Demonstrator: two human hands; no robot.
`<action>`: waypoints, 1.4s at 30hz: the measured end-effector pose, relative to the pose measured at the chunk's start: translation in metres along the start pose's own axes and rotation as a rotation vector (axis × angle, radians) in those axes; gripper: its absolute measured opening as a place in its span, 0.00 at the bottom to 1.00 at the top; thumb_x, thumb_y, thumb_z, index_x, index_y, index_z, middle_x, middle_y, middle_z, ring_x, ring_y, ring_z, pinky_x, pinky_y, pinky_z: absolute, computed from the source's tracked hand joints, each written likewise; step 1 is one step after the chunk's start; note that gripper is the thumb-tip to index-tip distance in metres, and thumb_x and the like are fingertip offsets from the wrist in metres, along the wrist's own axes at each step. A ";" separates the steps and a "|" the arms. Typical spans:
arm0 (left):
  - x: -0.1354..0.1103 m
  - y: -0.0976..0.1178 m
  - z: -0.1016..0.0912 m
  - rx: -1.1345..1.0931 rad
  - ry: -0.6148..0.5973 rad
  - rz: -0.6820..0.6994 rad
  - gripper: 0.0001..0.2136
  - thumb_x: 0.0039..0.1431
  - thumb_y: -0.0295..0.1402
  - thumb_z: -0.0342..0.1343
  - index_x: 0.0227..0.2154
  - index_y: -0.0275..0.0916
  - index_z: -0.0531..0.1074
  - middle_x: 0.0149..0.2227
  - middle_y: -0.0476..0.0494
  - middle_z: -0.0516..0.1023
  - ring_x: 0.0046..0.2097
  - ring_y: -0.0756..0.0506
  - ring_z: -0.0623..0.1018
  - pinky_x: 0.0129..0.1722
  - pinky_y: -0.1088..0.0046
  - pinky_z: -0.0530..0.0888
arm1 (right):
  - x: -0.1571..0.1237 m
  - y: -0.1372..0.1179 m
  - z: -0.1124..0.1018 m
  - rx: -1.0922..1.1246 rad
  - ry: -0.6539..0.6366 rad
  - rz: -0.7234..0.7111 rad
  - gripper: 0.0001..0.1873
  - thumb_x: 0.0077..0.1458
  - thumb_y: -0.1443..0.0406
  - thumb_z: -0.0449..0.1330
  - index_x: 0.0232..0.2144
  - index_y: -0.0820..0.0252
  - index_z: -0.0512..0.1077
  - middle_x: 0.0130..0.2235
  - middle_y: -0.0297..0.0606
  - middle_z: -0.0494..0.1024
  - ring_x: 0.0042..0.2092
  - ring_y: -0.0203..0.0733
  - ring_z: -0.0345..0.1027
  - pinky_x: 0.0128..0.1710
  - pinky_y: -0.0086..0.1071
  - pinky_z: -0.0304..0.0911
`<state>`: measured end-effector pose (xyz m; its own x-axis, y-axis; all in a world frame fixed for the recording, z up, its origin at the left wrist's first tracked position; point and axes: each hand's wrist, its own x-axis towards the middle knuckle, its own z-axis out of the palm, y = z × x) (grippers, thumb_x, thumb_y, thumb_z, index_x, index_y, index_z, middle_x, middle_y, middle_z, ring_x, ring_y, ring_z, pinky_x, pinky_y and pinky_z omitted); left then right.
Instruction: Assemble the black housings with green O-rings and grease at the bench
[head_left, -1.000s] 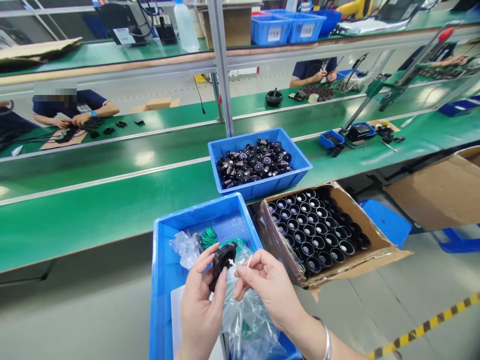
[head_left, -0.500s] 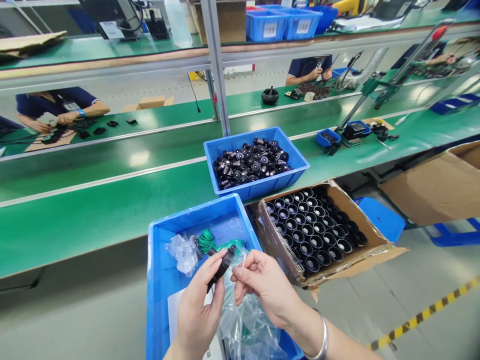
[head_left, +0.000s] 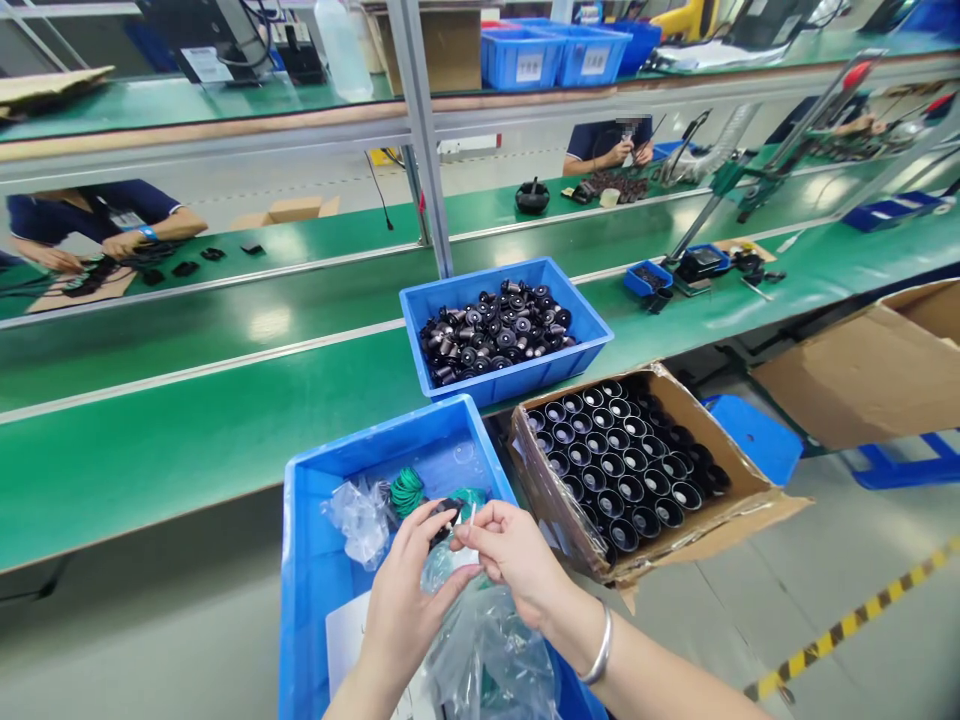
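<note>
Part (head_left: 448, 508), black | more hidden than before | left fingers (head_left: 421, 522) grasping it | right fingers (head_left: 489, 540) pinching white stick (head_left: 472, 514)

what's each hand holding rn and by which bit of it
The left hand holds a black part; fingers hide exactly where. The right hand pinches a thin white stick partway along, its upper end poking above the grip.

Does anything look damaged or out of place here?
Yes: the cardboard box of black cup-shaped parts, right of the large blue bin, looks damaged: its near edge is ragged, a torn scrap hanging there.
</note>
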<state>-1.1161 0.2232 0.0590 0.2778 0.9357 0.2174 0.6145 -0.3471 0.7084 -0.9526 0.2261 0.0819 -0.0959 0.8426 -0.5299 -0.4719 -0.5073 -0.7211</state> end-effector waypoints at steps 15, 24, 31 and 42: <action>0.089 -0.058 0.046 -0.636 0.080 -0.679 0.28 0.53 0.42 0.64 0.54 0.38 0.65 0.54 0.35 0.76 0.51 0.41 0.79 0.48 0.66 0.76 | 0.025 0.021 -0.032 -0.106 0.123 -0.194 0.23 0.47 0.50 0.68 0.28 0.60 0.63 0.29 0.35 0.78 0.20 0.27 0.56 0.20 0.24 0.44; 0.155 -0.124 0.112 -0.388 0.146 -0.813 0.14 0.60 0.39 0.60 0.43 0.35 0.74 0.45 0.42 0.79 0.47 0.43 0.79 0.50 0.57 0.75 | 0.019 0.052 -0.052 -0.344 0.061 -0.203 0.17 0.50 0.54 0.66 0.27 0.59 0.65 0.22 0.27 0.68 0.23 0.33 0.63 0.27 0.29 0.57; 0.158 -0.143 0.128 -0.165 0.116 -0.778 0.15 0.60 0.42 0.60 0.42 0.35 0.74 0.45 0.42 0.79 0.48 0.42 0.78 0.52 0.55 0.74 | 0.022 0.060 -0.061 -0.336 0.033 -0.197 0.13 0.51 0.59 0.65 0.28 0.58 0.65 0.21 0.26 0.67 0.23 0.34 0.63 0.27 0.29 0.58; 0.169 -0.137 0.135 0.095 0.101 -0.817 0.17 0.62 0.45 0.56 0.43 0.35 0.73 0.42 0.42 0.79 0.42 0.45 0.79 0.45 0.60 0.76 | 0.021 0.058 -0.064 -0.376 -0.004 -0.185 0.10 0.53 0.61 0.63 0.28 0.57 0.65 0.20 0.26 0.68 0.22 0.33 0.61 0.24 0.28 0.56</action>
<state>-1.0538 0.4201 -0.0921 -0.3481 0.8951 -0.2786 0.6553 0.4448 0.6105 -0.9261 0.2031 0.0001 -0.0437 0.9262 -0.3745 -0.1287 -0.3770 -0.9172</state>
